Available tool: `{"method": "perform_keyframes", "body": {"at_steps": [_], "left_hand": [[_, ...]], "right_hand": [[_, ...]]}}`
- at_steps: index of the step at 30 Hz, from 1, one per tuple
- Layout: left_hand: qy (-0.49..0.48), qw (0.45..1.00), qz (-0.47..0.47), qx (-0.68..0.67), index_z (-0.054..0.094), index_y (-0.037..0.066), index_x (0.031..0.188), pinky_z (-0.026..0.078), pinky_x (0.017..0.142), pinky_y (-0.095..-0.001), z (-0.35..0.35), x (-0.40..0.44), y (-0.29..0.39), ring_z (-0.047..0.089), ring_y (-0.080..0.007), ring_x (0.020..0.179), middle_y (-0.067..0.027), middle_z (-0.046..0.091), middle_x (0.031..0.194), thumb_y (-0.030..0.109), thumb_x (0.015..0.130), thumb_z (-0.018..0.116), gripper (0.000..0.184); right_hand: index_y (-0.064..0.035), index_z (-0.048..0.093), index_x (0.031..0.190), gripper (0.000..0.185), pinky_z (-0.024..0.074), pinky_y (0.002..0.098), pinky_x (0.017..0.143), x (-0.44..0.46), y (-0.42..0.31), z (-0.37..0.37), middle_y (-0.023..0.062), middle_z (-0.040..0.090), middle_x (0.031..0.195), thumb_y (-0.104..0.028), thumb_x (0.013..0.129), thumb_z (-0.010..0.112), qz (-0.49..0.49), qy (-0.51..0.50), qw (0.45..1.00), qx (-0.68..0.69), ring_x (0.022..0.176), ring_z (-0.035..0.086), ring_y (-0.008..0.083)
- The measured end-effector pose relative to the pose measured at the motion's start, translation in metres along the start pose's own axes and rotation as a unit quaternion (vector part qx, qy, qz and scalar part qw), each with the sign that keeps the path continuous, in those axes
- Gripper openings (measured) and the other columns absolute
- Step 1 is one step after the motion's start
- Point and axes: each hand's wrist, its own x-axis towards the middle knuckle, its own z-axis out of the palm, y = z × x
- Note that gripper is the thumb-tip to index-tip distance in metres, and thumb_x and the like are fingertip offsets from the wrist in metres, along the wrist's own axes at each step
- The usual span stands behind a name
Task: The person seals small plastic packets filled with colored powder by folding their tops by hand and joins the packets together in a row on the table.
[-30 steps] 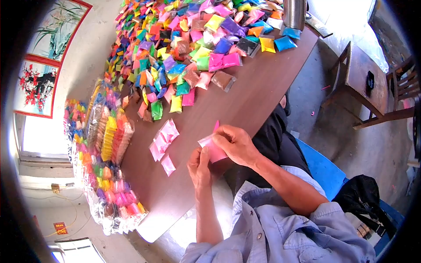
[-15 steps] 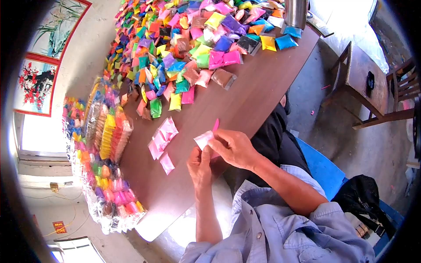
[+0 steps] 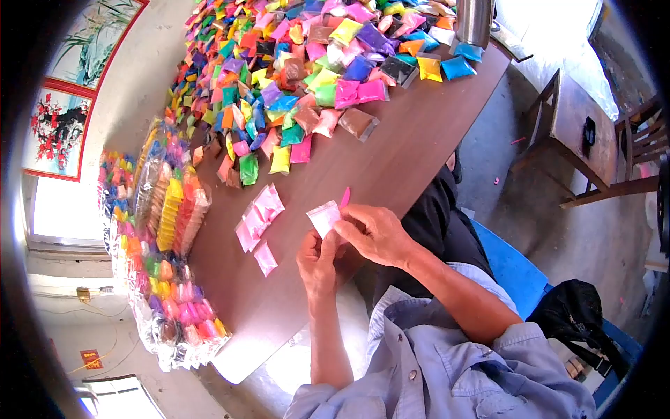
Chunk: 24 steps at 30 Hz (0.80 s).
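Over the near part of the table, a small pale pink packet (image 3: pixel 323 218) is pinched between my two hands. My left hand (image 3: pixel 319 264) is closed on its lower edge, thumb upward. From the right, my right hand (image 3: pixel 377 234) is closed with its fingertips at the packet's side. A thin bright pink strip (image 3: pixel 345 197) sticks up beside the right fingers; its lower end is hidden. Left of the hands, several similar pink packets (image 3: pixel 260 213) lie in a small overlapping group, with a single pink packet (image 3: pixel 265 259) just below them.
A large heap of colourful packets (image 3: pixel 300 84) covers the far side of the brown table (image 3: pixel 391 150). Clear bags of sorted packets (image 3: pixel 171 223) stand along the left edge. A metal cylinder (image 3: pixel 474 22) stands far right. A wooden chair (image 3: pixel 638 143) and small table (image 3: pixel 583 133) are to the right.
The packet between my hands shows more of its face now, tilted slightly up and left. My hands have barely shifted, and the packets on the table lie as before.
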Motion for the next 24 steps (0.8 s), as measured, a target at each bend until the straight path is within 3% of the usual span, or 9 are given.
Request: {"method": "perform_keyframes", "body": {"at_steps": [3,5,14,24], "left_hand": [[-0.007,1.0,0.004,0.01,0.068,0.001,0.116,0.047,0.071,-0.0246,-0.0027,0.0003,-0.0014,0.059,-0.0083,0.078,-0.0007,0.07,0.093,0.024,0.101,0.068,0.027],[-0.009,1.0,0.006,0.019,0.068,0.001,0.116,0.047,0.071,-0.0244,-0.0035,0.0009,-0.0024,0.059,-0.0082,0.078,-0.0008,0.07,0.093,0.024,0.101,0.069,0.027],[0.022,0.999,0.024,0.014,0.069,0.0,0.111,0.048,0.07,-0.023,-0.0023,0.0001,-0.0045,0.059,-0.0085,0.076,-0.0011,0.07,0.091,0.024,0.1,0.07,0.027],[0.041,0.999,0.032,0.012,0.069,0.001,0.108,0.046,0.067,-0.0243,-0.0062,0.0022,-0.0091,0.058,-0.0086,0.073,-0.001,0.069,0.087,0.026,0.1,0.072,0.027]], "right_hand": [[0.0007,0.068,0.092,0.028,0.0478,0.0414,0.059,0.0004,0.0006,-0.0008,0.0209,0.066,0.078,-0.027,0.099,0.066,0.023,-0.013,1.0,0.009,0.065,0.064,0.033],[0.0011,0.066,0.094,0.022,0.0436,0.0311,0.057,0.0002,0.0042,0.0006,0.0063,0.055,0.068,-0.02,0.1,0.065,0.032,-0.001,0.999,0.036,0.063,0.051,0.0097],[0.0014,0.065,0.097,0.019,0.0405,0.0273,0.057,0.0015,0.0003,-0.0064,-0.0005,0.053,0.072,-0.018,0.098,0.067,0.05,-0.02,0.997,0.057,0.067,0.048,0.0066],[0.0002,0.065,0.108,0.021,0.0435,0.0265,0.056,0.0012,0.0051,-0.0047,0.0005,0.059,0.074,-0.018,0.098,0.069,0.024,-0.023,0.998,0.055,0.064,0.052,0.0077]]}}
